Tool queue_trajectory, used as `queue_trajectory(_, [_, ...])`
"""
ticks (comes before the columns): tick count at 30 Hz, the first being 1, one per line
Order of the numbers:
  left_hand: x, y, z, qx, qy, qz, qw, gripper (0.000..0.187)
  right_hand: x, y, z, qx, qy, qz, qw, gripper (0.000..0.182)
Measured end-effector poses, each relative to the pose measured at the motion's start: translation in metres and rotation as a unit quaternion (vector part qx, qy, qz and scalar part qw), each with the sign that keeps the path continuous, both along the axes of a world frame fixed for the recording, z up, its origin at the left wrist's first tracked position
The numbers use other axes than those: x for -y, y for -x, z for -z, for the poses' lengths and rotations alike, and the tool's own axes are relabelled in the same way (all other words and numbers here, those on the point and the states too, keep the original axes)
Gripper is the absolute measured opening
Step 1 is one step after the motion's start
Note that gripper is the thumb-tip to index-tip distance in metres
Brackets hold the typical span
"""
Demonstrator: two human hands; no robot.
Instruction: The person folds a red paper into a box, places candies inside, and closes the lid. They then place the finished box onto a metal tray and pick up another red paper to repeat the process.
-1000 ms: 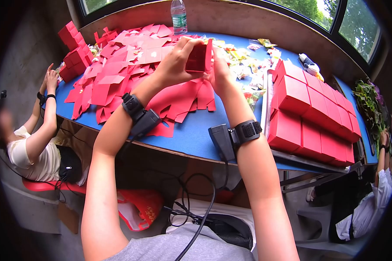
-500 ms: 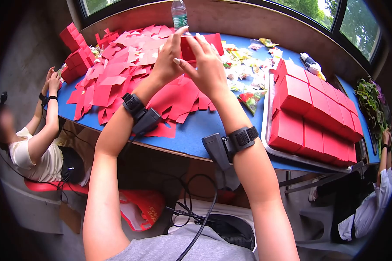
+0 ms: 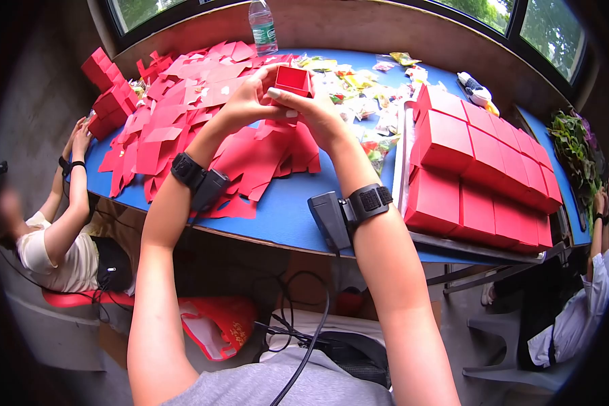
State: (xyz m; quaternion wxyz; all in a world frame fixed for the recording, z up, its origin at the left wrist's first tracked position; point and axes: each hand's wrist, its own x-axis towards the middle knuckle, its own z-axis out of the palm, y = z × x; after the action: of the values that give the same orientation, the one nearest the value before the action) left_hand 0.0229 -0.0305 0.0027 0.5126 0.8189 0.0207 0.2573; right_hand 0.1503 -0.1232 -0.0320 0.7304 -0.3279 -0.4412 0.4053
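The small box [image 3: 293,80] was matt red card, as were the flat cut-outs [image 3: 203,115] spread over the smooth blue table [image 3: 298,210]. The finished boxes [image 3: 480,176] looked equally matt. The wrappers [image 3: 365,81] were glossy plastic, the bottle [image 3: 262,28] clear plastic, and the wrist straps [image 3: 369,201] black and matt.

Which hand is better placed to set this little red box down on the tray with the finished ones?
Probably the right hand: it grips the small red box on the side nearer the tray; the left hand would have to cross over.
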Motion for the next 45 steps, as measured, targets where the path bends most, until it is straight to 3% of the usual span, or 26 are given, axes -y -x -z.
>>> queue_trajectory(4, [0.009,0.004,-0.012,-0.067,-0.008,0.018,0.998,0.090,-0.001,0.000,0.001,-0.013,0.021,0.014,1.000,0.073])
queue_trajectory(5, [-0.024,0.003,0.004,-0.050,-0.085,0.004,0.995,0.090,0.001,0.002,0.001,-0.013,0.031,0.034,0.999,0.072])
queue_trajectory(7, [-0.036,0.011,-0.012,-0.046,-0.092,0.072,0.992,0.084,0.008,0.006,-0.006,-0.029,0.027,0.038,0.998,0.072])
queue_trajectory(9, [-0.032,0.017,-0.040,-0.040,-0.114,-0.024,0.992,0.079,0.001,0.007,0.000,0.007,0.039,0.102,0.994,0.076])
queue_trajectory(10, [-0.023,0.014,-0.055,-0.029,-0.154,-0.060,0.986,0.074,-0.008,0.006,0.006,0.086,0.045,0.179,0.979,0.077])
queue_trajectory(11, [-0.021,0.008,-0.069,-0.031,-0.231,-0.120,0.965,0.068,-0.015,0.006,0.015,0.162,0.054,0.251,0.953,0.079])
queue_trajectory(13, [0.006,-0.008,-0.103,-0.090,-0.354,-0.148,0.919,0.063,-0.010,0.010,0.010,0.174,0.046,0.243,0.953,0.080])
queue_trajectory(14, [0.013,-0.020,-0.114,-0.093,-0.353,-0.151,0.919,0.063,-0.011,0.012,0.011,0.179,0.041,0.258,0.949,0.080])
queue_trajectory(17, [0.014,-0.070,-0.139,-0.228,-0.421,-0.003,0.878,0.054,-0.008,0.015,0.008,0.147,0.038,0.239,0.959,0.080])
queue_trajectory(21, [0.022,-0.135,-0.160,-0.392,-0.510,-0.003,0.766,0.059,-0.010,0.017,0.009,0.117,0.054,0.213,0.969,0.077])
queue_trajectory(23, [0.012,-0.171,-0.161,-0.385,-0.537,0.018,0.750,0.055,-0.020,0.017,0.019,0.167,0.035,0.265,0.949,0.074])
queue_trajectory(25, [-0.006,-0.210,-0.149,-0.404,-0.504,0.003,0.764,0.052,-0.018,0.018,0.017,0.162,0.065,0.240,0.955,0.076])
queue_trajectory(29, [-0.047,-0.265,-0.092,-0.429,-0.580,0.006,0.693,0.046,-0.023,0.021,0.022,0.142,0.043,0.256,0.955,0.078])
queue_trajectory(30, [-0.028,-0.251,-0.091,-0.490,-0.472,-0.033,0.732,0.053,-0.023,0.019,0.023,0.148,0.060,0.245,0.956,0.077])
queue_trajectory(31, [-0.045,-0.259,-0.068,-0.535,-0.417,-0.025,0.734,0.059,-0.022,0.018,0.023,0.152,0.076,0.235,0.957,0.077])
queue_trajectory(32, [-0.044,-0.255,-0.060,-0.556,-0.406,-0.001,0.725,0.058,-0.024,0.021,0.023,0.147,-0.030,0.304,0.941,0.078])
queue_trajectory(33, [-0.048,-0.254,-0.048,-0.566,-0.395,0.007,0.723,0.058,-0.020,0.021,0.019,0.167,0.079,0.257,0.949,0.080])
queue_trajectory(36, [-0.048,-0.249,-0.036,-0.516,-0.391,-0.025,0.761,0.046,-0.025,0.022,0.023,0.157,-0.001,0.254,0.954,0.083])
queue_trajectory(38, [-0.048,-0.253,-0.043,-0.531,-0.406,-0.018,0.744,0.041,-0.025,0.025,0.022,0.165,0.055,0.266,0.948,0.084])
queue_trajectory(40, [-0.059,-0.262,-0.037,-0.543,-0.440,-0.003,0.716,0.036,-0.019,0.028,0.014,0.162,0.038,0.275,0.947,0.082])
queue_trajectory(43, [-0.059,-0.263,-0.032,-0.466,-0.519,0.023,0.716,0.030,-0.016,0.029,0.012,0.184,0.066,0.272,0.942,0.072])
queue_trajectory(45, [-0.057,-0.261,-0.034,-0.488,-0.500,0.023,0.715,0.027,-0.016,0.028,0.012,0.178,0.092,0.257,0.945,0.068])
